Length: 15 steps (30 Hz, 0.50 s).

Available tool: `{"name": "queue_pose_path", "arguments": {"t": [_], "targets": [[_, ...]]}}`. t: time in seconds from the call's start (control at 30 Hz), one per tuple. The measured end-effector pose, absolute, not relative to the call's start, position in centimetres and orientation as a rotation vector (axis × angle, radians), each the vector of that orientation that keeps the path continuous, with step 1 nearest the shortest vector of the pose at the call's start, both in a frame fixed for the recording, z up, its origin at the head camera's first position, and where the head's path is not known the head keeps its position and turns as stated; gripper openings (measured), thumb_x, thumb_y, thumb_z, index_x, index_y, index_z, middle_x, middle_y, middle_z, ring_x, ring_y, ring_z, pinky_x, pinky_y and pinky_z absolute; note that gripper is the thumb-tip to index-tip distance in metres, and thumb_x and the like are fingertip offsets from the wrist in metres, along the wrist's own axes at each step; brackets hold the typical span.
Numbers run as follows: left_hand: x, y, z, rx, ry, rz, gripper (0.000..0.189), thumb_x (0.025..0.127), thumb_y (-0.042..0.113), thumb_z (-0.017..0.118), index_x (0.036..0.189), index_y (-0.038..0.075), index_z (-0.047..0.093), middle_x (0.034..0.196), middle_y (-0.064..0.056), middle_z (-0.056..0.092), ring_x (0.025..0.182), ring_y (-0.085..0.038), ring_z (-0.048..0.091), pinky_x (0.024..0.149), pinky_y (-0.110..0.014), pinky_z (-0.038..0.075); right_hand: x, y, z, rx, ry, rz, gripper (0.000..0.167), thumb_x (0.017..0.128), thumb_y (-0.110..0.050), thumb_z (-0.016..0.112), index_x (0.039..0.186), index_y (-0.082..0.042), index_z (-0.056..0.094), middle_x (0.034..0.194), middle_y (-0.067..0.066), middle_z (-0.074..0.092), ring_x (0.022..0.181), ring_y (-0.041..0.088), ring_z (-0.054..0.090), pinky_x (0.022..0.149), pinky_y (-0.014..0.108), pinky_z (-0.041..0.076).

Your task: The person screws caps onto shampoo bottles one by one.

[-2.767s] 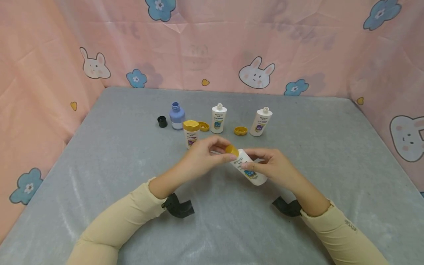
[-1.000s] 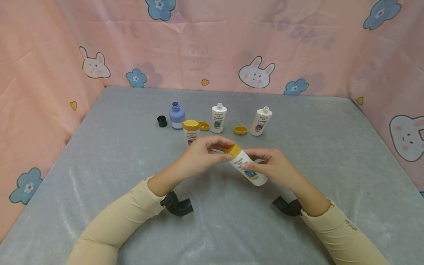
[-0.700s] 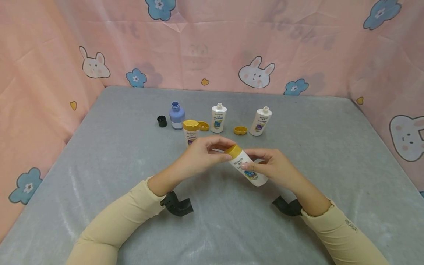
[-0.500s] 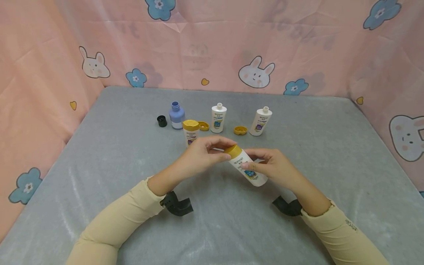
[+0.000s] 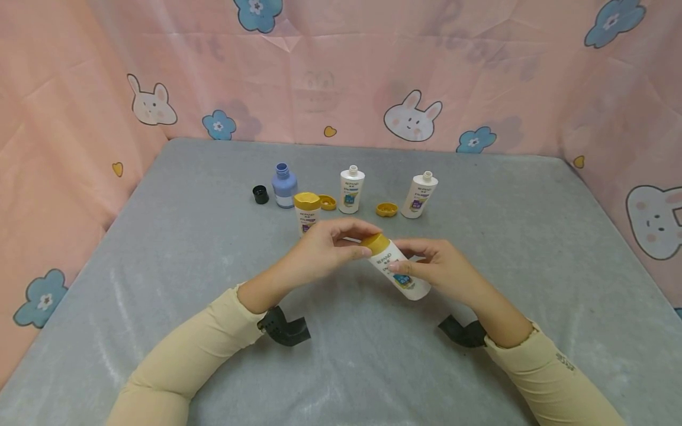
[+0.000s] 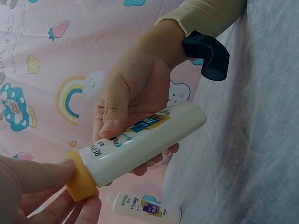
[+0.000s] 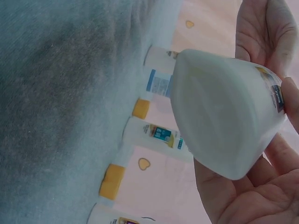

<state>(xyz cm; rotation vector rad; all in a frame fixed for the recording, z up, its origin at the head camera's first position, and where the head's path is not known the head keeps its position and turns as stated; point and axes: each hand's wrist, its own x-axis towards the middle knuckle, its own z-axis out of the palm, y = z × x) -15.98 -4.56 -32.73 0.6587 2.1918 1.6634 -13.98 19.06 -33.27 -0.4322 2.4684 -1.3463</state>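
Held in the air over the table is a white bottle (image 5: 409, 287) with a blue-and-yellow label, tilted so its golden cap (image 5: 376, 243) points up and to the left. My right hand (image 5: 450, 269) grips the bottle's body, thumb across the label. At the cap, my left hand (image 5: 319, 251) pinches with thumb and fingers. In the left wrist view the cap (image 6: 81, 177) sits at the neck end, flush against the bottle's shoulder. The right wrist view looks onto the bottle's rounded base (image 7: 215, 116). Behind my left hand stands a capped white bottle (image 5: 308, 218), its lower part hidden.
On the grey cloth-covered table (image 5: 186, 236) stand a blue bottle (image 5: 285, 189) and two white bottles (image 5: 351, 192), all uncapped. A black cap (image 5: 260, 194) and two golden caps (image 5: 386, 209) lie near them. A pink curtain (image 5: 341, 71) hangs behind the table.
The golden cap, earlier tilted and mostly covered by my left fingers, now lies in line with the bottle. My left hand has shifted slightly; in the last second almost nothing moves.
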Motion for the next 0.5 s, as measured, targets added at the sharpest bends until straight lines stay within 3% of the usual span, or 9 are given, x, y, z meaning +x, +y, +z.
{"name": "queue_pose_path", "arguments": {"t": [0.5], "targets": [[-16.37,-4.6,-33.33,0.724,2.176,1.712,0.031,0.091,0.007,0.071,0.122,0.002,0.068,0.123,-0.012,0.07,0.112,-0.02,0.065,0.09,-0.027,0.057,-14.05,19.23,-33.35,-0.418,2.445,-1.341,0.037,0.092,-0.02,0.072,0.125,-0.004,0.068,0.11,0.014,0.072,0.093,0.02,0.064,0.073,0.031,0.057]]}}
